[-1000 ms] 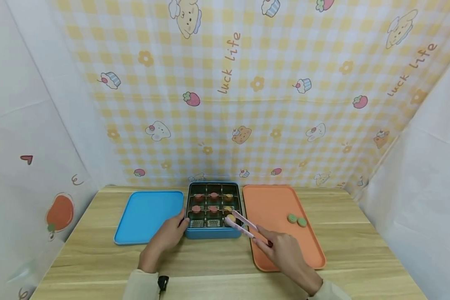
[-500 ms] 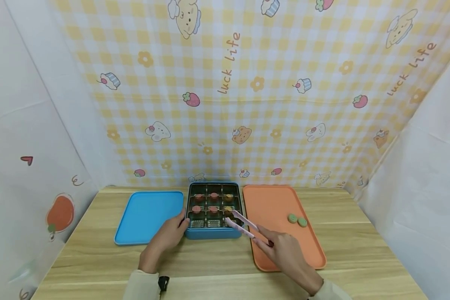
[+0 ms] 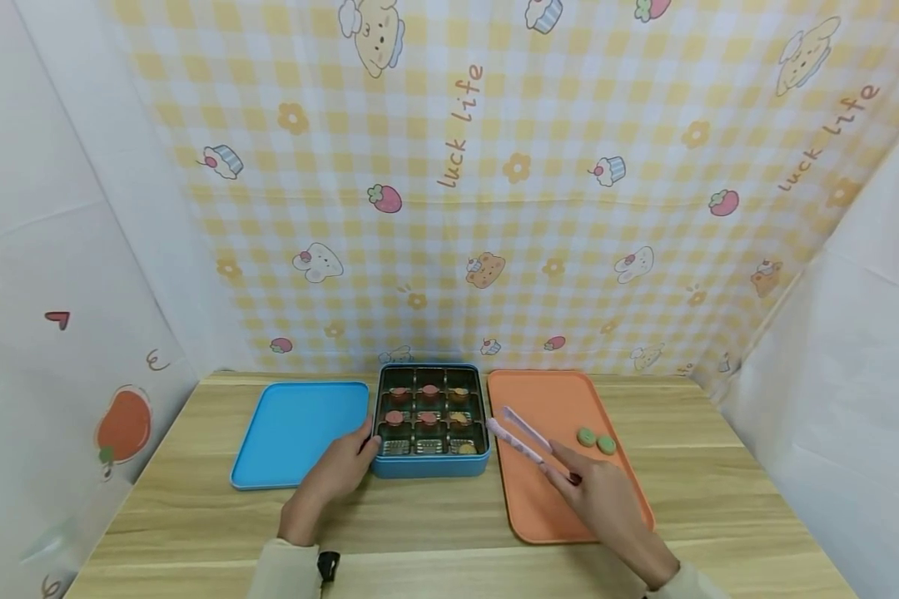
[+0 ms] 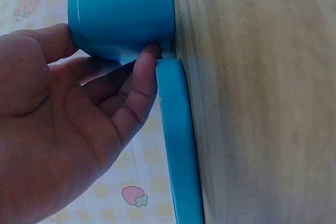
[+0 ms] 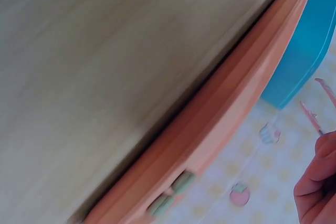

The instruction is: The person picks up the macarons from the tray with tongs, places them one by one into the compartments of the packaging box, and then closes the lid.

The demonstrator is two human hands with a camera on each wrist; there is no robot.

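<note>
My left hand [image 3: 337,472] holds the near left corner of a blue box [image 3: 430,466], thumb at the rim and fingers against its side [image 4: 123,17]. Inside, a dark divided insert carries pink macarons [image 3: 394,418] and yellow ones in the right column, among them a yellow macaron [image 3: 467,448] in the near right compartment. Pinched in my right hand [image 3: 603,497] are pink tongs [image 3: 520,441], tips spread with nothing between them, over the left part of an orange tray [image 3: 543,516]. Two green macarons [image 3: 606,445] lie toward the tray's right side.
Left of the box lies a blue tray [image 3: 300,424], its near right part behind my left hand. The orange tray stands close along the box's right side. A patterned cloth [image 3: 419,208] hangs behind the wooden table [image 3: 404,532].
The tongs have let go of the yellow macaron in the near right compartment. My right hand has drawn them right, out of the box and over the orange tray. The left hand stays put.
</note>
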